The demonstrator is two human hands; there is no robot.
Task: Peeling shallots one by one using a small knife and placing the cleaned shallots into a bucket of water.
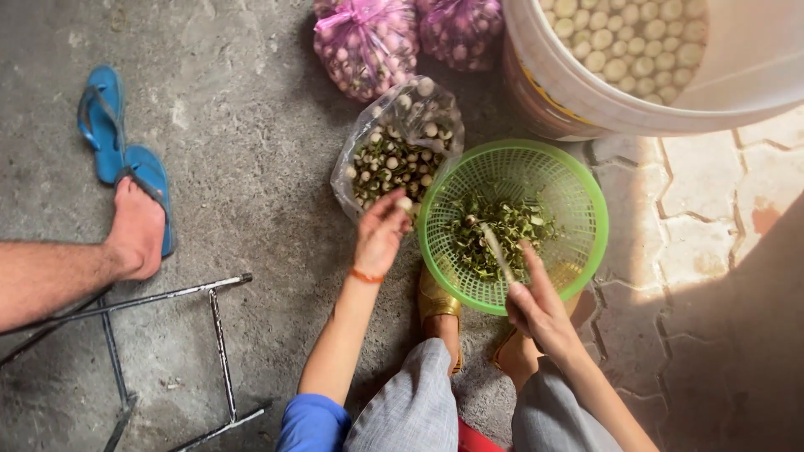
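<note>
My left hand point(381, 234) is closed around a small pale round vegetable point(404, 203), held at the mouth of a clear plastic bag point(394, 155) full of the same small round pieces with green caps. My right hand point(536, 305) grips a small knife point(497, 253) whose blade lies over the green plastic basket point(578, 192). Green trimmed caps point(502, 234) cover the basket's bottom.
A large white bucket point(586, 100) of peeled pale rounds stands at the top right. Two pink bags point(368, 42) of small bulbs lie at the top. Another person's foot point(134, 234) in a blue sandal and a metal stool frame point(218, 335) are at the left.
</note>
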